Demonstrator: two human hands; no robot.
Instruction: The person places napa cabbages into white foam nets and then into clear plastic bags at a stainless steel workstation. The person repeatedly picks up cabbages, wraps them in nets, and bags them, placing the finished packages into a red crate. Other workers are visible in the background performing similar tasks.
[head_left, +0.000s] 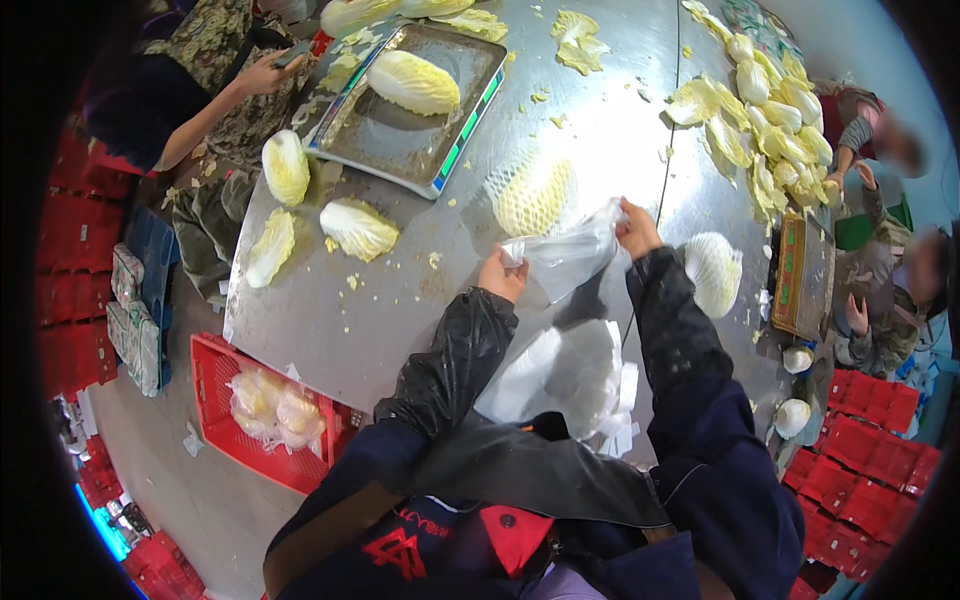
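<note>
Between my hands a clear plastic bag (574, 251) is stretched over the metal table (390, 315). My left hand (503, 276) pinches one side of it, and my right hand (639, 229) grips the other. Just beyond the bag lies a napa cabbage in a white foam net (534, 193). Another netted cabbage (712, 274) rests to the right of my right forearm. A stack of white plastic bags (555, 375) lies close to my body. Bare cabbages lie at the left, one of them (414, 82) on a weighing scale (405, 165).
A red crate (262, 442) at lower left holds bagged cabbages (277, 412). Cabbages and loose leaves (784, 127) are piled at the far right, near a second scale (804, 277). Several people work around the table; one at upper left holds a dark handheld object (291, 54).
</note>
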